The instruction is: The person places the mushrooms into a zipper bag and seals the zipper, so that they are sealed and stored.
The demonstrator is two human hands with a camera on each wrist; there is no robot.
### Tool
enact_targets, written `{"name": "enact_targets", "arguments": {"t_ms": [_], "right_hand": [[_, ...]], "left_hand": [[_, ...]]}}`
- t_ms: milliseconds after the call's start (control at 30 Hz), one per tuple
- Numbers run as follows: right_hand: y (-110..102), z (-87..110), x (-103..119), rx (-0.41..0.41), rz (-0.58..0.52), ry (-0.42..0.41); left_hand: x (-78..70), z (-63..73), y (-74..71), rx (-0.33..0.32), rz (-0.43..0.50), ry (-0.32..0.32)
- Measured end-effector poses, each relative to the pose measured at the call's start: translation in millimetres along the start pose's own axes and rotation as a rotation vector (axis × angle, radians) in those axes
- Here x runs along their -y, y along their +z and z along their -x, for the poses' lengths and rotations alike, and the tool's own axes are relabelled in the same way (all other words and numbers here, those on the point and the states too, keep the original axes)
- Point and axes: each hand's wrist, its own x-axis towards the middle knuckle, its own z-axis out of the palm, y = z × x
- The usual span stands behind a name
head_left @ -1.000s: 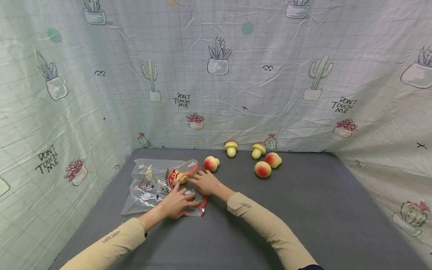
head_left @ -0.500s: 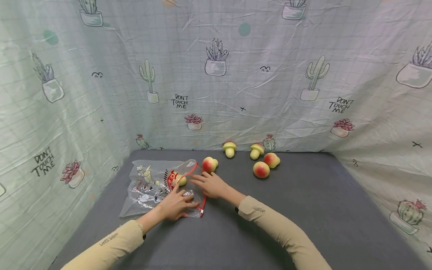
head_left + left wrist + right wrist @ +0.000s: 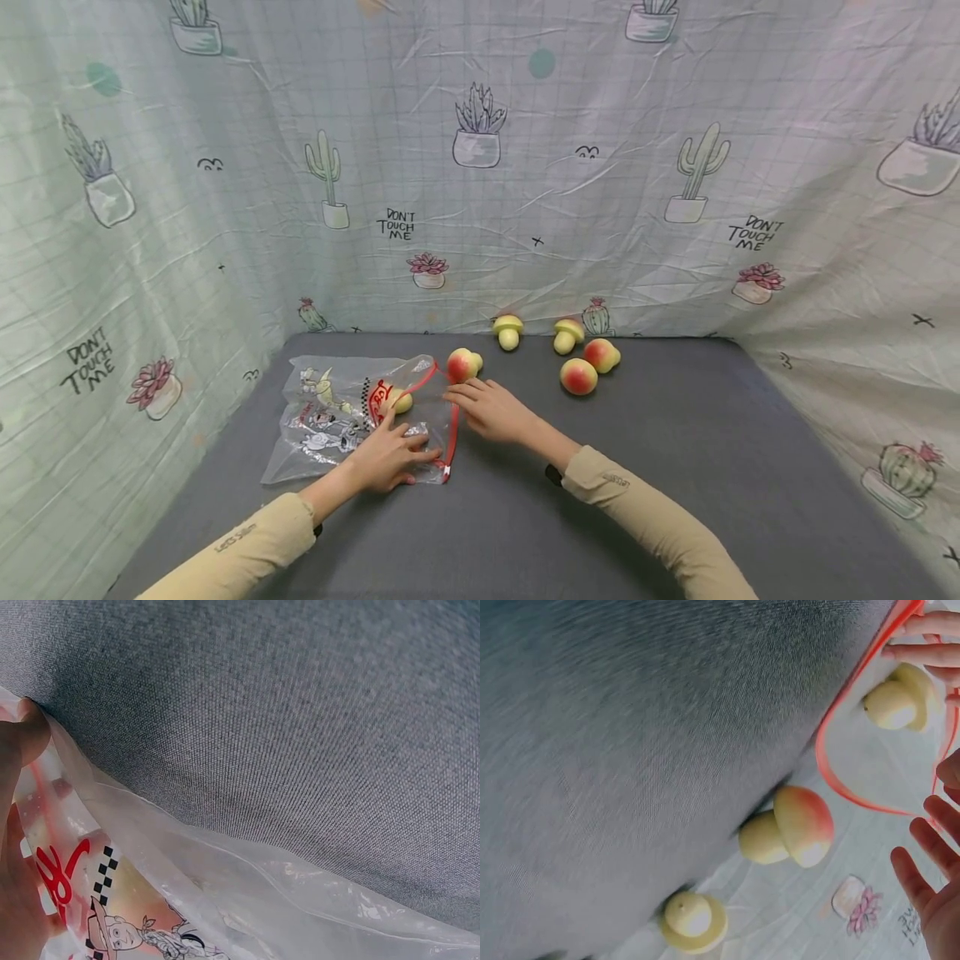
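Observation:
A clear plastic bag (image 3: 296,458) with printed cartoon figures and a red-edged mouth lies on the left of the dark table. Inside, just within the mouth, is a yellow toy mushroom (image 3: 892,705). My left hand (image 3: 382,457) rests on the bag near its mouth, fingers spread, thumb at the near edge. My right hand (image 3: 491,411) hovers by the red edge with fingers extended and nothing in them. Just beyond its fingertips sits a red-and-yellow toy mushroom (image 3: 462,365), outside the bag.
Two yellow mushrooms, one left (image 3: 507,332) and one right (image 3: 567,336), lie along the back edge by the printed curtain (image 3: 540,208). Two more red-and-yellow mushrooms, a rear one (image 3: 602,355) and a front one (image 3: 578,377), lie right of centre.
My right hand has drawn away from the bag's mouth toward the right, leaving the yellow mushroom inside. The left hand stays on the bag.

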Motion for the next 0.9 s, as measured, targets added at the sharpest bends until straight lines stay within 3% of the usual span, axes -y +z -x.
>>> {"name": "enact_targets", "arguments": {"t_ms": [300,533,900], "right_hand": [[-15,18.1,-10,-0.106,0.005,-0.019],[-19,39.7,-21,-0.136,-0.005,-0.016],[-28,76.5,-49,-0.166,-0.014,0.054]], "left_hand": [[3.5,0.3,-0.1,0.022,0.030,-0.015],[3.0,1.6,-0.4,0.020,0.040,-0.018],[-0.9,1.3,-0.1,0.015,0.077,-0.011]]}}
